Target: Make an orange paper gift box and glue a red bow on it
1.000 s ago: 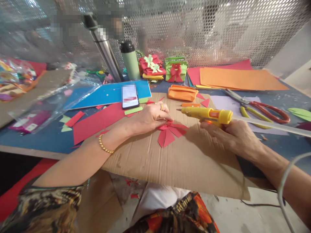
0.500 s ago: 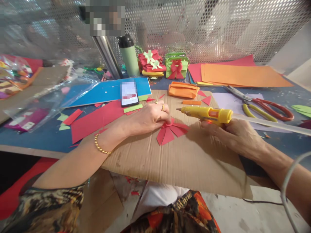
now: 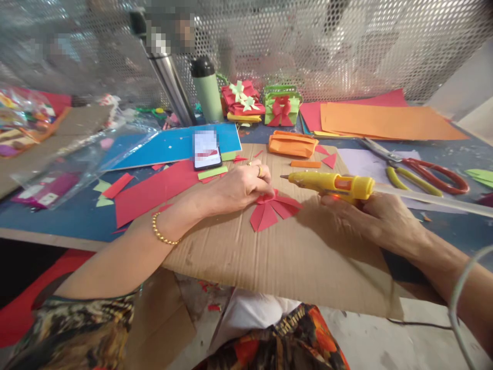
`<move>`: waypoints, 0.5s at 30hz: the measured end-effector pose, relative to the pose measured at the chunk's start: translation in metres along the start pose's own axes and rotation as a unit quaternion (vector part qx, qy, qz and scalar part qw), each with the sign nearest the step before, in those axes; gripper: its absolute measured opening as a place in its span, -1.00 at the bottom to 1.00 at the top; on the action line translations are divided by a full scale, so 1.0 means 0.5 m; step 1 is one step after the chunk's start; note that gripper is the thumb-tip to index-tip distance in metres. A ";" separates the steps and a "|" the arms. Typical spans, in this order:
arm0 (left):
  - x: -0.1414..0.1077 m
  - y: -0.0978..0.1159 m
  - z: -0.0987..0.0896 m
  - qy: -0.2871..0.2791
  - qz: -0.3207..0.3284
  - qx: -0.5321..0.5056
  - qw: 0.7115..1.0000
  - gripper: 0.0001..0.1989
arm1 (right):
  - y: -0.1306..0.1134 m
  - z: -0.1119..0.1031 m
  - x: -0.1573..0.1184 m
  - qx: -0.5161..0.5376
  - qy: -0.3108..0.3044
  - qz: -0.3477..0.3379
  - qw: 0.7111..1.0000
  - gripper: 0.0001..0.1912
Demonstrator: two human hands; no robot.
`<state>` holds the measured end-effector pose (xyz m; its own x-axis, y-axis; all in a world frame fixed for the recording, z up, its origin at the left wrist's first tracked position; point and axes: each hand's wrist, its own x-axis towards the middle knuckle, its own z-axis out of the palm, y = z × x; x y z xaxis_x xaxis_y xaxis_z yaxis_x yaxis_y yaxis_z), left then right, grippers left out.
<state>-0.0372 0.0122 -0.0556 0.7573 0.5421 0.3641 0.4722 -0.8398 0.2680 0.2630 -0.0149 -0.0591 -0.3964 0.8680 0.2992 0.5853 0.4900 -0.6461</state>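
Note:
My left hand [image 3: 246, 182] is closed over the top of a red paper bow [image 3: 265, 215], pressing it onto the cardboard sheet [image 3: 231, 257]. The bow's tails fan out toward me, while its upper part is partly hidden under my fingers. In my right hand [image 3: 377, 216] is a yellow glue gun [image 3: 335, 184], its nozzle pointing left, just right of my left fingers and apart from the bow. A clear glue stick [image 3: 427, 198] sticks out of its rear, and a small red light glows on its underside.
Behind the cardboard lie an orange paper packet [image 3: 292, 145], a phone [image 3: 207, 149] and red paper [image 3: 157, 190]. Scissors [image 3: 416, 167] rest at right. Small paper bags [image 3: 283, 110], a green bottle [image 3: 208, 90] and a steel flask [image 3: 173, 85] stand along the mesh. The cord [image 3: 456, 298] hangs by my right arm.
The whole view has shifted very slightly. My left hand stays on the bow, and the glue gun remains held beside it with hardly any movement.

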 end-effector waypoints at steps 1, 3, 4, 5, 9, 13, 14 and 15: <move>0.000 -0.002 0.001 0.003 0.004 0.000 1.000 -0.75 | -0.004 -0.002 0.000 -0.003 -0.005 0.001 1.000 -0.37; -0.001 -0.006 0.003 0.000 0.002 0.000 1.000 -0.75 | -0.007 -0.009 -0.002 -0.016 -0.003 0.007 1.000 -0.43; -0.001 -0.009 0.005 -0.003 -0.002 0.000 1.000 -0.75 | -0.005 -0.013 -0.005 -0.017 0.006 0.010 1.000 -0.46; -0.001 -0.012 0.006 -0.007 -0.005 0.001 1.000 -0.75 | -0.001 -0.016 -0.009 -0.015 0.016 0.013 1.000 -0.48; 0.000 -0.022 0.010 -0.005 -0.003 0.001 1.000 -0.70 | 0.026 -0.017 -0.022 -0.002 0.039 -0.001 0.999 -0.57; 0.000 -0.022 0.007 -0.012 -0.013 -0.003 1.000 -0.68 | 0.018 -0.010 -0.012 0.009 0.013 -0.089 0.996 -0.58; 0.000 -0.020 0.006 -0.017 -0.018 -0.003 1.000 -0.68 | 0.009 -0.009 -0.007 0.012 -0.006 -0.104 0.994 -0.59; 0.001 -0.017 0.005 -0.020 -0.021 -0.003 1.000 -0.69 | -0.002 -0.009 -0.002 0.013 -0.021 -0.108 0.994 -0.59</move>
<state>-0.0398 0.0193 -0.0599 0.7548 0.5749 0.3157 0.5014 -0.8161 0.2874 0.2661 -0.0157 -0.0556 -0.5401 0.7386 0.4033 0.4649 0.6614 -0.5886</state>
